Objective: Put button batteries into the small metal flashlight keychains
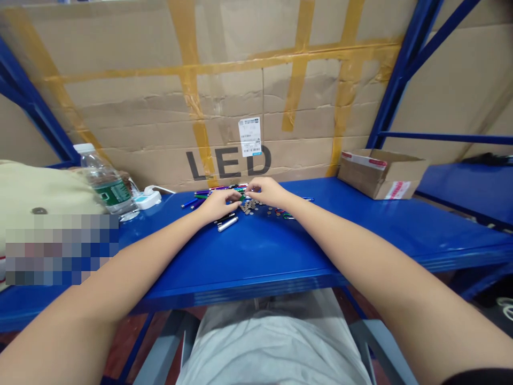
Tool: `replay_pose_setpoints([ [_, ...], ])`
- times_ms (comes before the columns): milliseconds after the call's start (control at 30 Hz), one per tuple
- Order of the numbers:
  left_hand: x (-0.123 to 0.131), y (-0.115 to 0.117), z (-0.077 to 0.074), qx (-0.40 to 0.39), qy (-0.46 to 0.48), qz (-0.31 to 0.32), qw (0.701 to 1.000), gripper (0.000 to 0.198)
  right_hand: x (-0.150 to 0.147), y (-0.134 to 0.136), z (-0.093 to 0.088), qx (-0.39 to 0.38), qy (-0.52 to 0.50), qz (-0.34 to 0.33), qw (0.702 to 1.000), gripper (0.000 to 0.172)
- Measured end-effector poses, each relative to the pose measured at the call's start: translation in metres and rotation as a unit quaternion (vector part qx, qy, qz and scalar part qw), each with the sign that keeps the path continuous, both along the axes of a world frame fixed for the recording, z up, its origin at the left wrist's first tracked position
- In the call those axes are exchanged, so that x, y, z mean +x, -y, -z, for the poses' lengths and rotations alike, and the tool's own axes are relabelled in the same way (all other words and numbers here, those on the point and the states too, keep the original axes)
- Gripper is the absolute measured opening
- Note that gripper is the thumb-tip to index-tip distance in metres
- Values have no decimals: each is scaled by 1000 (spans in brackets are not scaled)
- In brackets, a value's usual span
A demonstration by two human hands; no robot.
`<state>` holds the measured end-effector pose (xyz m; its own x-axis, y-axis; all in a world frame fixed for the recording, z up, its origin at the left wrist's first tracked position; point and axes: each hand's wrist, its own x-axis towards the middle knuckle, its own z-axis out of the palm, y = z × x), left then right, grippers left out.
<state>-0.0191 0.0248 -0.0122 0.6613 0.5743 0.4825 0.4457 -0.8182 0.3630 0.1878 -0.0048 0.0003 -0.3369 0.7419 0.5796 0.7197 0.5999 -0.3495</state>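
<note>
My left hand [219,206] rests over the left side of a small heap of coin-like discs [250,207], its thumb apart from its bent fingers. Opposite it, my right hand [265,191] is curled, fingertips drawn together above the discs; what they may hold is too small to make out. Several pens [199,203] in blue, purple and other colours lie behind and left of my left hand. A silver cylinder [228,224], perhaps a pen or cap, lies just in front of it. Small coloured looped pieces [286,216], like carabiners, lie partly hidden beside my right forearm.
On the blue tabletop [248,262], a water bottle [110,184], a white plug-like device [147,199] and a pale plush item [40,192] stand left. An open cardboard box [363,179] sits right. A large taped carton [224,107] marked LED forms the back.
</note>
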Motion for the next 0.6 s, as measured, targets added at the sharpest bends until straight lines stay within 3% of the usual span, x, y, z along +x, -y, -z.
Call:
replay_pose_setpoints([
  [133,-1,-1,0,4,10,-12,1000,22,4,5,-6,-43,65,31,997,16],
  [300,-1,1,-2,1,-2,-18,1000,21,13,4,-6,-117,219,56,967,16],
  [600,0,3,-4,13,-23,-17,1000,20,14,2,-7,-140,241,80,957,20],
])
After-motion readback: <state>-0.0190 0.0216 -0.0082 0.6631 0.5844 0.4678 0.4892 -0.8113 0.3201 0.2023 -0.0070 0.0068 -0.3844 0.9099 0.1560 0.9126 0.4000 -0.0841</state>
